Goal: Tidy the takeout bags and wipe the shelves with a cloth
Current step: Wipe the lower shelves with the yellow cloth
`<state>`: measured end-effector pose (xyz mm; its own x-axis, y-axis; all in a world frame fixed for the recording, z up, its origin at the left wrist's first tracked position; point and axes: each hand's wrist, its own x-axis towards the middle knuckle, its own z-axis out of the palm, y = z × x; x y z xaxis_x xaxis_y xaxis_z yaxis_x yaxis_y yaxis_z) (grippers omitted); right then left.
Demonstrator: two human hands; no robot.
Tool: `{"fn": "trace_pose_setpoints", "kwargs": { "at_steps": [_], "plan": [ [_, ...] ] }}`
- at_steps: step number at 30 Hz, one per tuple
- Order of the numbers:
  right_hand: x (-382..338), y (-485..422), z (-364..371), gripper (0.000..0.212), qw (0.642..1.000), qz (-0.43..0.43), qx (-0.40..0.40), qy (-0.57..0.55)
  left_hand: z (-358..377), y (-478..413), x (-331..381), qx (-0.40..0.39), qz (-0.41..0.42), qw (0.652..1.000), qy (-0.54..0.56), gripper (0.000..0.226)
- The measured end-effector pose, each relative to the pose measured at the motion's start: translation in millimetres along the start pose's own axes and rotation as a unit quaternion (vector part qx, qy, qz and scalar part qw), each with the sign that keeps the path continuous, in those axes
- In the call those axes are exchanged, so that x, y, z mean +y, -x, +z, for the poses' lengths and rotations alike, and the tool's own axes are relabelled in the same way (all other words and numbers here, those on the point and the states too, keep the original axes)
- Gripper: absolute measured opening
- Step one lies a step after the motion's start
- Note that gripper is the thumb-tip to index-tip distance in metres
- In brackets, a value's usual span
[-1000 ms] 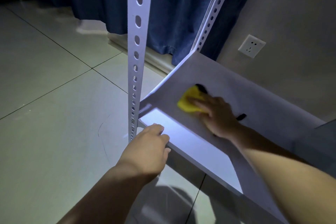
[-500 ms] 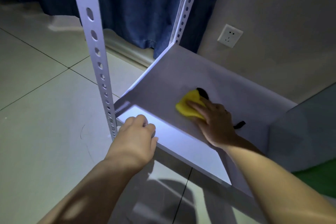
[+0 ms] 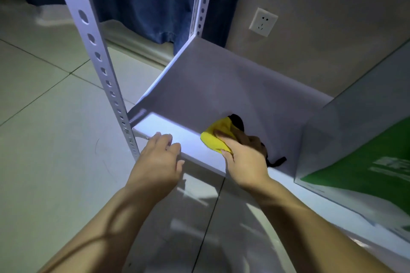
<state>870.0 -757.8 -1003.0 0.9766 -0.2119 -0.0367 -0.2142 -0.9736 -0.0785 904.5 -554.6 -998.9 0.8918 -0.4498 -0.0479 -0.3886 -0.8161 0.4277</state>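
Note:
A white shelf board [image 3: 221,86] sits low between perforated white metal uprights. My right hand [image 3: 244,157] presses a yellow cloth [image 3: 216,137] with a black part onto the board near its front edge. My left hand [image 3: 159,159] rests on the shelf's front edge, fingers curled over it. At the right end of the shelf stands a white and green takeout bag [image 3: 363,162], its near side facing me.
The front upright [image 3: 97,57] rises left of my left hand; the rear upright [image 3: 200,0] stands by a dark blue curtain [image 3: 144,0]. A wall socket [image 3: 263,21] is on the beige wall behind. Pale floor tiles [image 3: 44,139] spread to the left.
My right hand has dragged the yellow cloth from the middle of the shelf toward its front edge. The view shifted right, bringing the green and white bag into sight.

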Motion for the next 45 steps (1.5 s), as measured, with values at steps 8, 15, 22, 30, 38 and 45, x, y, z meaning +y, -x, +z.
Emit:
{"fn": "trace_pose_setpoints", "kwargs": {
  "at_steps": [8, 15, 22, 30, 38, 45],
  "plan": [
    [0.3, 55.3, -52.3, 0.037, 0.951, 0.043, -0.242, -0.190, -52.9, 83.1, 55.9, -0.068, -0.041, 0.996, 0.041, 0.031],
    [-26.8, 134.7, -177.0, 0.035, 0.912, 0.016, -0.277, -0.303, -153.7, 150.4, 103.7, -0.071, -0.066, 0.993, 0.068, 0.031],
    [-20.0, 217.6, -312.0, 0.046, 0.922, 0.003, -0.260, -0.286, -260.6, 206.1, 192.1, -0.044, -0.116, 0.983, 0.134, 0.027],
    [16.2, 303.7, -413.0, 0.047, 0.928, 0.048, -0.197, -0.313, -325.1, 254.3, 284.8, -0.067, -0.064, 0.985, 0.145, 0.027],
    [31.2, 402.5, -469.7, 0.042, 0.920, 0.145, -0.088, -0.353, -349.3, 296.8, 339.0, -0.103, 0.042, 0.984, 0.137, 0.029],
    [55.8, 485.9, -488.9, 0.039, 0.912, 0.217, -0.043, -0.344, -344.4, 334.4, 388.4, -0.155, 0.126, 0.972, 0.122, 0.028]
  ]
}}
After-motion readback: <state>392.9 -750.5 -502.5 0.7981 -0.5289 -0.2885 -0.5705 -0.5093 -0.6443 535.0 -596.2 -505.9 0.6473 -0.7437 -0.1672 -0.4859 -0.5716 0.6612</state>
